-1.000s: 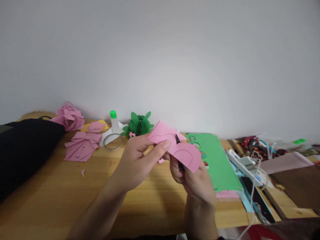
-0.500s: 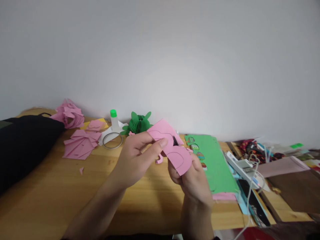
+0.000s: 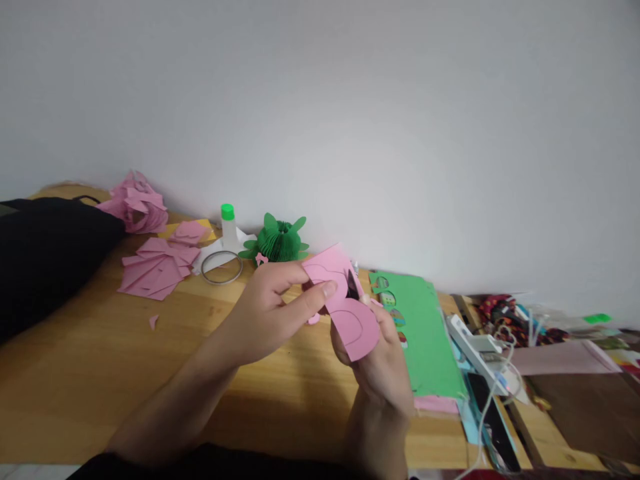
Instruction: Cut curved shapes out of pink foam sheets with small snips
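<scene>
My left hand (image 3: 270,310) pinches a pink sheet of paper (image 3: 356,327) between thumb and fingers. Curved pencil-like lines run over the paper, and its lower lobe has a rounded cut edge. My right hand (image 3: 383,357) is closed behind and below the paper, around a pair of scissors whose dark blade (image 3: 353,285) shows at a slit in the sheet. The scissors' handles are hidden by the paper and fingers. Under my hands, a small pink scrap (image 3: 313,319) is partly visible on the table.
Folded pink paper (image 3: 157,270), a glue stick (image 3: 229,225), a ring (image 3: 221,267) and a green paper figure (image 3: 281,241) stand at the back left. A black bag (image 3: 50,260) lies far left. On the right are a green board (image 3: 430,340), a power strip (image 3: 477,353) and a phone (image 3: 493,420).
The view has shifted slightly. The pink paper has turned a little in my hands, and more of the scissors' dark blade shows at the slit. Both grips stay the same.
</scene>
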Demonstrator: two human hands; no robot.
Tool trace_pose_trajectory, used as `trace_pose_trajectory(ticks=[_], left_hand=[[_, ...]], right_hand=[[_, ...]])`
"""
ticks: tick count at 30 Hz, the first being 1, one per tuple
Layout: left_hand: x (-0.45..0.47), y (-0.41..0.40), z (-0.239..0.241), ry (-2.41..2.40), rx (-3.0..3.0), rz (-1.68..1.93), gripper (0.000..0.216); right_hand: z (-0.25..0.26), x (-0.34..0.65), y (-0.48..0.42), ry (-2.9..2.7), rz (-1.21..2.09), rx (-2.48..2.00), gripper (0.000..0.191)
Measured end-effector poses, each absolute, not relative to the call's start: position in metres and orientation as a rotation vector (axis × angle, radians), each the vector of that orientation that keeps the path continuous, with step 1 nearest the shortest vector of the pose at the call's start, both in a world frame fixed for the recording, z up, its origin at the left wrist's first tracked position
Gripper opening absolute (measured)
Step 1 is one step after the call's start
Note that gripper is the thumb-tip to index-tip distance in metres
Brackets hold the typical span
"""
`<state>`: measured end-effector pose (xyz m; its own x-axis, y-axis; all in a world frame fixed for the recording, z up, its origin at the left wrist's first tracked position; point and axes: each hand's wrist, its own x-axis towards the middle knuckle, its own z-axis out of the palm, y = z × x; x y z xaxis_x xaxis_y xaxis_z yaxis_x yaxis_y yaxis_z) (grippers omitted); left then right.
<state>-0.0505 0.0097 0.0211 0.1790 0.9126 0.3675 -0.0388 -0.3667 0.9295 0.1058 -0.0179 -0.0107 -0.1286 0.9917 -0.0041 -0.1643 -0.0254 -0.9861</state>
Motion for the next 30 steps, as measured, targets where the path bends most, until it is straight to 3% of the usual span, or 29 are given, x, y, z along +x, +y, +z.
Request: trace_pose_trajectory(ticks=[30], left_hand=[[-0.0526, 0.0143, 0.0154, 0.904, 1.604, 1.37, 0.025]], right_hand=[[-0.0138, 0.1047, -0.0153, -1.096, 1.474, -0.947, 0.047]])
